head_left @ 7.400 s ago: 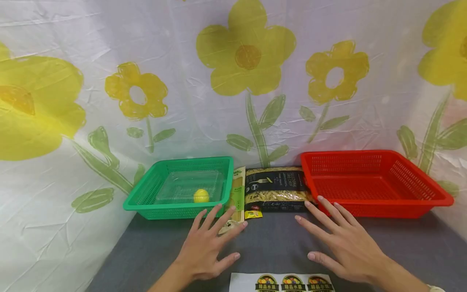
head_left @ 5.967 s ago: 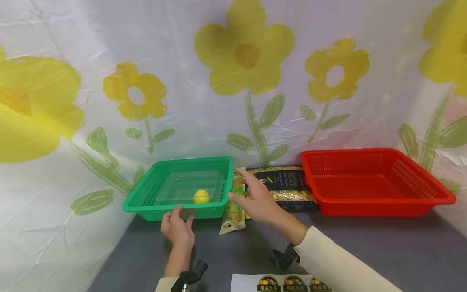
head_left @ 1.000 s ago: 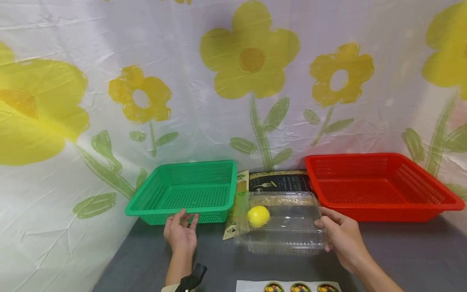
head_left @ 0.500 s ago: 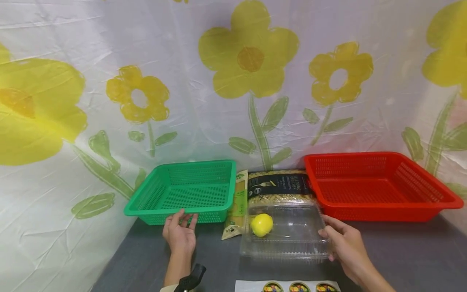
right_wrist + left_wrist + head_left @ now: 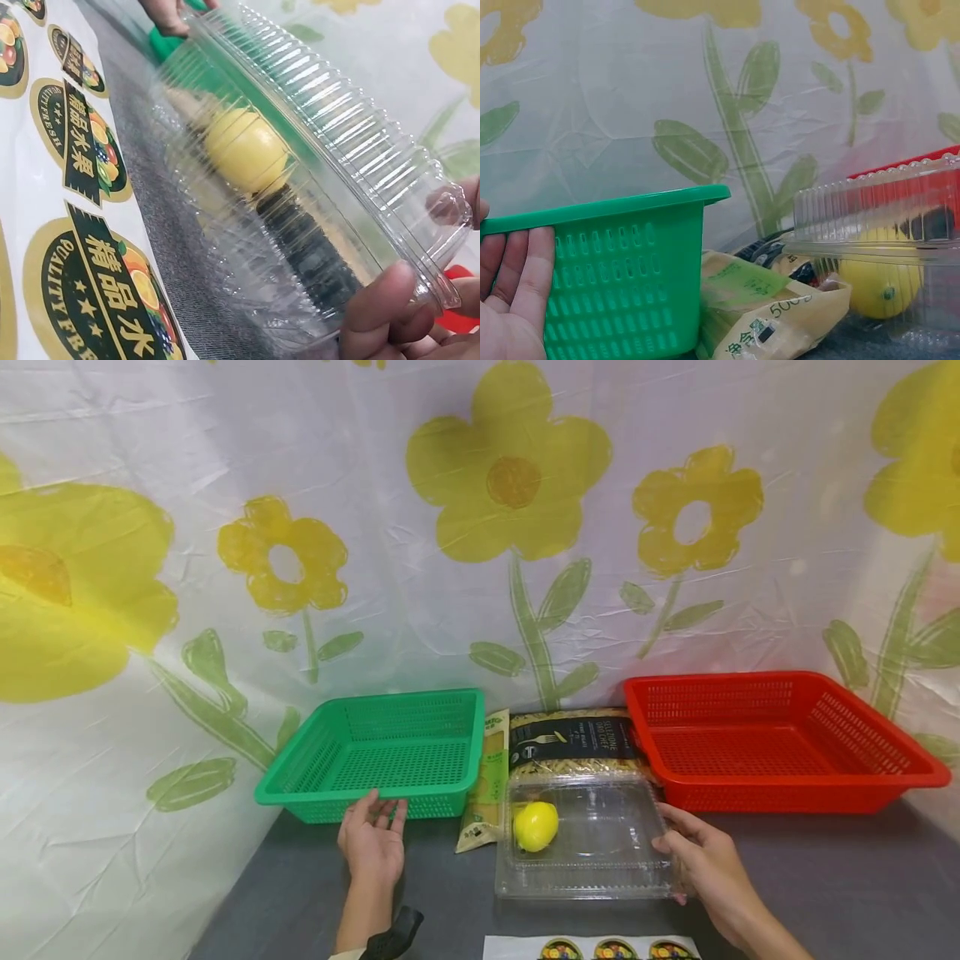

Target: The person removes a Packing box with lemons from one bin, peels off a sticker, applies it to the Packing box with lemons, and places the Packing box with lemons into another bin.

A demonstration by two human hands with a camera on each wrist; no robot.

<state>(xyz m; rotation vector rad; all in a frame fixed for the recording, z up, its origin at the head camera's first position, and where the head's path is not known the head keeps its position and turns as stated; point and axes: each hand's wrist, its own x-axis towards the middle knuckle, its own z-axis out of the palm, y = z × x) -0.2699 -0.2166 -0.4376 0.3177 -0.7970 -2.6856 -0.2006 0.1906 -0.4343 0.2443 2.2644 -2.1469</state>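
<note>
My right hand [image 5: 705, 864] grips the right edge of a clear plastic clamshell container [image 5: 611, 827], its lid down. Inside, toward the left end, sits a yellow lemon [image 5: 536, 827]; the left wrist view shows the lemon [image 5: 877, 281] through the ribbed wall. In the right wrist view, thumb and fingers pinch the container's rim [image 5: 352, 176] at a corner. My left hand [image 5: 372, 843] holds the front rim of a green basket [image 5: 438, 802], fingers beneath the rim and thumb on top. No items show inside that basket.
Between the baskets lie a black pasta bag [image 5: 577, 739] and a narrow green-and-tan packet [image 5: 489, 785], partly behind the container. The red basket [image 5: 795, 793] stands at right. Along the front edge is a white sheet of round fruit labels [image 5: 510, 948].
Several seconds ago the container with the lemon was in the green basket. Over the last second my right hand has lowered it toward the front of the table. My left hand stays at the basket rim.
</note>
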